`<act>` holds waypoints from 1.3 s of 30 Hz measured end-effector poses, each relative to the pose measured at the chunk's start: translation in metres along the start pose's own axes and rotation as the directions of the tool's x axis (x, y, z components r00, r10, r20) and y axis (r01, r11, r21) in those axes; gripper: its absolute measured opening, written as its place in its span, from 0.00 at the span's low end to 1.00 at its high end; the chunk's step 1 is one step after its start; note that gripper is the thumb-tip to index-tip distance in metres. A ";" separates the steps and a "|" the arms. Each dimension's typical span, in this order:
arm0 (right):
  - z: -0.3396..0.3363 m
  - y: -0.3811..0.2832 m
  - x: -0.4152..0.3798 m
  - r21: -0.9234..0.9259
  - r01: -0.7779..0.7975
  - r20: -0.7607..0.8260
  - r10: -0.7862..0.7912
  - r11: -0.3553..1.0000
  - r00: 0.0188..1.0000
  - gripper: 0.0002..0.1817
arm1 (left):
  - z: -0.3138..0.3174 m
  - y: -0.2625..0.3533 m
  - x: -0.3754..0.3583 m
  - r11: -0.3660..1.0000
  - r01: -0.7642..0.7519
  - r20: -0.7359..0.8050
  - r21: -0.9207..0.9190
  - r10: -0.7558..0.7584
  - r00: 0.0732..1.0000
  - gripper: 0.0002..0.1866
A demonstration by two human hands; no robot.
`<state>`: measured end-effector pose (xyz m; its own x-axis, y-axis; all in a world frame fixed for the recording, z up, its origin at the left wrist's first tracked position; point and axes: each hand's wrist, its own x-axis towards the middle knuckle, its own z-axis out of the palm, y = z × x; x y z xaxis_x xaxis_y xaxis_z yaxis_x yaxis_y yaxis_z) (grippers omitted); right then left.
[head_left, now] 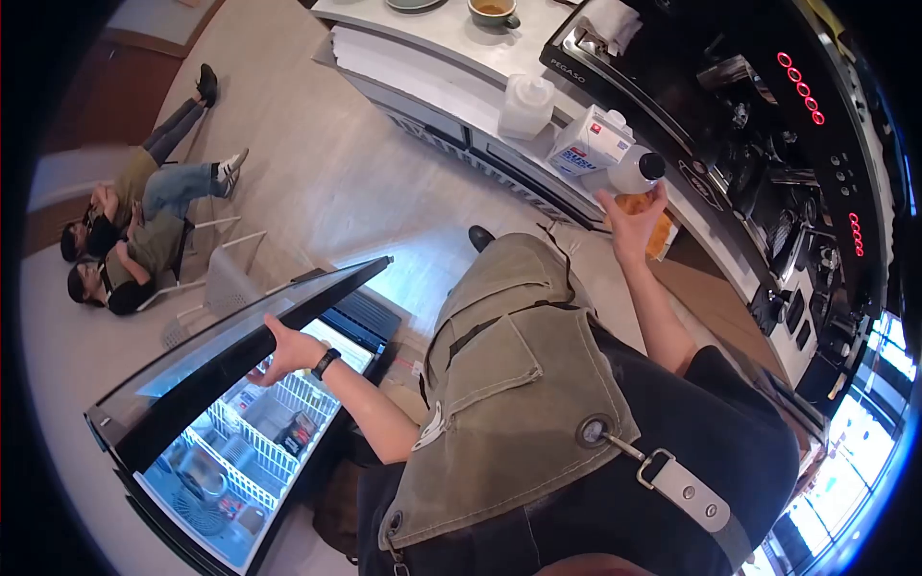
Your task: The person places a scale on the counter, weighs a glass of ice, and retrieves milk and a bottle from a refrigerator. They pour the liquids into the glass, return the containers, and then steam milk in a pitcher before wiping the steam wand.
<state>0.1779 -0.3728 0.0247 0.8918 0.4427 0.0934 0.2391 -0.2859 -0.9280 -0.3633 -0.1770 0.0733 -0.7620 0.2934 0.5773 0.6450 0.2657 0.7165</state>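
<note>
My left hand (288, 350), with a black wristband, is at the edge of the raised freezer lid (230, 350), its fingers partly behind the edge. Below it the lit freezer holds white wire baskets (254, 432) with packages. My right hand (634, 216) is wrapped round a clear bottle (634, 171) with a black cap and orange contents, at the counter's edge. Beside that bottle stand a white and blue carton (589, 142) and a translucent white jug (526, 106).
A black espresso machine (701, 182) runs along the counter at the right. A cup (493, 12) of brown liquid stands on the counter at the top. Two seated people (144, 230) are at the far left, near a white chair (226, 283).
</note>
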 end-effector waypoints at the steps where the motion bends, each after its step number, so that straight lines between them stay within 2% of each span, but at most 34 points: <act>1: 0.002 -0.007 0.005 0.032 0.023 0.002 -0.023 0.999 1.000 0.60 | 0.008 0.010 -0.003 0.979 0.202 0.074 -0.030 -0.200 0.977 0.64; 2: 0.003 -0.014 0.009 0.070 0.040 -0.002 -0.040 0.997 0.999 0.59 | 0.010 0.019 -0.012 0.916 0.400 0.147 -0.042 -0.390 0.909 0.64; 3: 0.005 -0.022 0.011 0.112 0.057 -0.008 -0.056 0.992 0.998 0.58 | 0.010 0.021 -0.035 0.821 0.548 0.386 -0.159 -0.459 0.800 0.59; 4: 0.005 -0.027 0.015 0.152 0.078 -0.016 -0.076 0.985 0.997 0.56 | 0.010 0.023 -0.058 0.668 0.721 0.612 -0.185 -0.495 0.616 0.55; 5: 0.006 -0.030 0.019 0.159 0.042 0.010 -0.044 0.986 0.999 0.55 | 0.010 0.025 -0.081 0.519 0.848 0.774 -0.108 -0.491 0.399 0.50; 6: 0.003 -0.031 0.021 0.163 0.006 0.042 -0.013 0.987 0.999 0.54 | 0.016 0.045 -0.113 0.724 0.686 0.884 0.072 -0.365 0.293 0.42; 7: 0.000 -0.033 0.024 0.163 -0.026 0.086 0.012 0.986 0.996 0.53 | 0.017 0.076 -0.145 0.677 0.727 0.973 0.116 -0.224 0.054 0.42; 8: -0.003 -0.036 0.026 0.137 -0.037 0.071 0.027 0.990 0.997 0.52 | 0.040 0.101 -0.171 0.807 0.588 0.992 0.051 0.026 -0.122 0.46; 9: -0.007 -0.040 0.025 0.111 -0.046 0.066 0.039 0.993 0.997 0.52 | 0.057 0.137 -0.195 0.874 0.460 0.954 -0.153 0.251 -0.161 0.51; 10: -0.007 -0.044 0.024 0.096 -0.052 0.067 0.046 0.994 0.997 0.51 | 0.074 0.180 -0.212 0.814 0.411 0.837 -0.411 0.515 -0.183 0.55; 11: -0.014 -0.043 0.021 0.001 -0.008 0.061 0.008 1.000 0.998 0.50 | 0.097 0.204 -0.233 0.711 0.336 0.715 -0.617 0.685 -0.139 0.60; 12: -0.021 -0.040 0.015 -0.082 0.045 0.072 -0.039 0.996 0.997 0.49 | 0.106 0.239 -0.238 0.632 0.308 0.605 -0.712 0.773 -0.188 0.62; 13: -0.025 -0.048 0.006 -0.045 0.003 0.059 0.000 0.999 0.998 0.47 | 0.130 0.245 -0.270 0.541 0.354 0.523 -0.763 0.838 -0.154 0.63; 15: -0.057 -0.024 -0.001 -0.105 0.186 0.065 -0.180 0.977 0.982 0.47 | 0.157 0.272 -0.303 0.551 0.266 0.462 -0.791 0.823 -0.331 0.66; 16: -0.064 -0.042 -0.009 -0.270 0.242 0.087 -0.227 0.932 0.970 0.47 | 0.175 0.277 -0.323 0.520 0.287 0.391 -0.804 0.828 -0.402 0.61; 17: -0.064 -0.070 -0.022 -0.141 0.207 0.135 -0.189 0.968 0.973 0.46 | 0.182 0.289 -0.330 0.461 0.285 0.290 -0.840 0.827 -0.482 0.54; 19: -0.074 -0.076 -0.026 -0.126 0.255 0.299 -0.208 0.959 0.931 0.46 | 0.182 0.273 -0.341 0.472 0.387 0.330 -0.792 0.864 -0.380 0.49; 20: -0.079 -0.066 -0.019 -0.187 0.401 0.385 -0.309 0.897 0.870 0.46 | 0.179 0.268 -0.337 0.500 0.382 0.341 -0.777 0.845 -0.413 0.46; 21: -0.069 -0.078 -0.018 -0.033 0.317 0.475 -0.265 0.948 0.839 0.46 | 0.164 0.257 -0.321 0.413 0.387 0.334 -0.824 0.907 -0.258 0.45; 22: -0.061 -0.092 -0.026 0.103 0.208 0.566 -0.229 0.973 0.792 0.46 | 0.145 0.237 -0.301 0.442 0.367 0.401 -0.818 0.897 -0.187 0.46; 23: -0.049 -0.106 -0.028 0.055 0.239 0.626 -0.220 0.969 0.749 0.48 | 0.113 0.223 -0.256 0.561 0.388 0.521 -0.732 0.827 -0.212 0.46; 24: -0.035 -0.125 -0.031 0.012 0.274 0.680 -0.208 0.962 0.703 0.49 | 0.095 0.198 -0.234 0.581 0.409 0.579 -0.704 0.803 -0.144 0.46; 25: -0.018 -0.148 -0.035 0.006 0.227 0.758 -0.153 0.974 0.634 0.51 | 0.073 0.166 -0.203 0.547 0.470 0.600 -0.693 0.799 -0.045 0.46; 26: 0.005 -0.175 -0.048 -0.013 0.126 0.806 -0.064 0.992 0.589 0.52 | 0.056 0.133 -0.179 0.573 0.519 0.654 -0.634 0.756 -0.036 0.47; 27: 0.033 -0.186 -0.054 0.006 0.215 0.858 -0.115 0.977 0.501 0.52 | 0.037 0.097 -0.152 0.625 0.592 0.757 -0.509 0.653 -0.038 0.46; 29: 0.090 -0.179 -0.060 0.111 0.288 0.936 -0.198 0.951 0.291 0.51 | -0.002 0.022 -0.102 0.598 0.762 0.910 -0.248 0.415 -0.030 0.45; 31: 0.166 -0.195 -0.102 0.284 0.421 0.946 -0.323 0.861 0.022 0.48 | -0.046 -0.045 -0.054 0.752 0.652 0.994 -0.097 0.037 0.106 0.45; 32: 0.204 -0.194 -0.130 0.341 0.401 0.936 -0.347 0.850 -0.059 0.48 | -0.063 -0.082 -0.038 0.813 0.575 0.953 -0.086 -0.101 0.285 0.45; 33: 0.246 -0.189 -0.161 0.418 0.258 0.907 -0.384 0.871 -0.175 0.48 | -0.075 -0.118 -0.026 0.867 0.496 0.864 -0.047 -0.214 0.455 0.46; 34: 0.285 -0.184 -0.198 0.502 0.259 0.861 -0.447 0.825 -0.243 0.49 | -0.085 -0.146 -0.021 0.902 0.432 0.658 0.004 -0.327 0.678 0.46; 35: 0.320 -0.184 -0.245 0.528 0.312 0.847 -0.460 0.790 -0.267 0.49 | -0.089 -0.179 -0.009 0.923 0.386 0.487 0.007 -0.340 0.805 0.45; 36: 0.351 -0.192 -0.298 0.517 0.233 0.845 -0.449 0.823 -0.289 0.49 | -0.097 -0.191 0.016 0.917 0.395 0.350 0.056 -0.389 0.852 0.44; 38: 0.408 -0.189 -0.402 0.404 -0.081 0.843 -0.405 0.911 -0.355 0.49 | -0.102 -0.216 0.063 0.882 0.471 0.156 0.011 -0.466 0.871 0.41; 39: 0.432 -0.192 -0.450 0.409 -0.098 0.832 -0.415 0.907 -0.367 0.48 | -0.101 -0.234 0.078 0.900 0.435 0.090 0.037 -0.436 0.895 0.38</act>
<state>-0.4355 -0.1505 0.0050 -0.7464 0.6635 0.0507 -0.0276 0.0453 -0.9986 -0.5795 -0.3093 -0.0094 -0.9585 0.2295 0.1692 0.2514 0.4003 0.8812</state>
